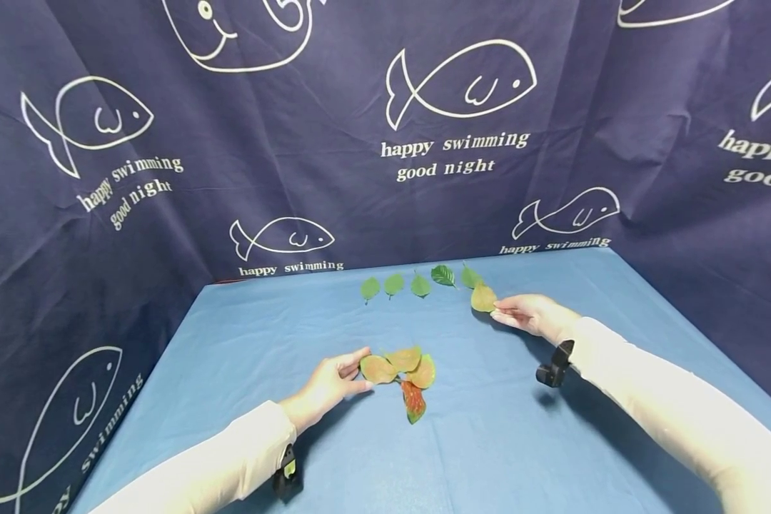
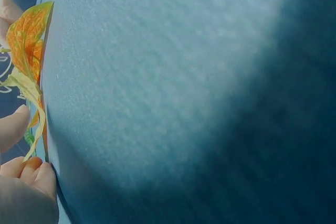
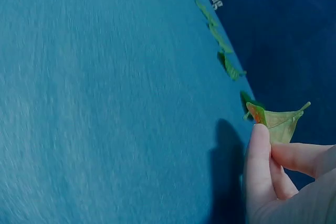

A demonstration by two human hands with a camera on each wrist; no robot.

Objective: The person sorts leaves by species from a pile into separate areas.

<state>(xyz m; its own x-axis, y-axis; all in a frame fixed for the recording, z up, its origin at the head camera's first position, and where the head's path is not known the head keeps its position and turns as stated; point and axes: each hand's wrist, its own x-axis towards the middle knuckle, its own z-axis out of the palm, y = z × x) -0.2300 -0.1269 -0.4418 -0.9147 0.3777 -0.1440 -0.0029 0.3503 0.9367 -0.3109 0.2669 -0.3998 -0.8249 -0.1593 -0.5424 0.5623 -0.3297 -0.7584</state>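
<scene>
My right fingers (image 1: 506, 304) pinch a yellow leaf (image 1: 484, 298) beyond the red leaf (image 1: 414, 402); can't tell if left fingers (image 1: 353, 358) grip. A left-side jerk might scatter nearby orange leaves (image 1: 403, 358).

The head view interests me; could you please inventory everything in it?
Table cover: one, light blue, foreground.
Backdrop: pieces unclear, dark blue, behind and both sides.
Fish prints and lettering: several, white, on the backdrop.
Green leaves: five, green, row near cover's far edge.
Clustered leaves: three, yellow-orange, mid-table.
Red leaf: one, red and green, cluster's near side.
Lone leaf: one, dull yellow, by row's right end.
Wrist devices: two, black, one per wrist.
Sleeves: two, off-white, forearms.
Left hand: one, bare, at cluster's leftmost leaf.
Right hand: one, bare, pinching lone leaf.
</scene>
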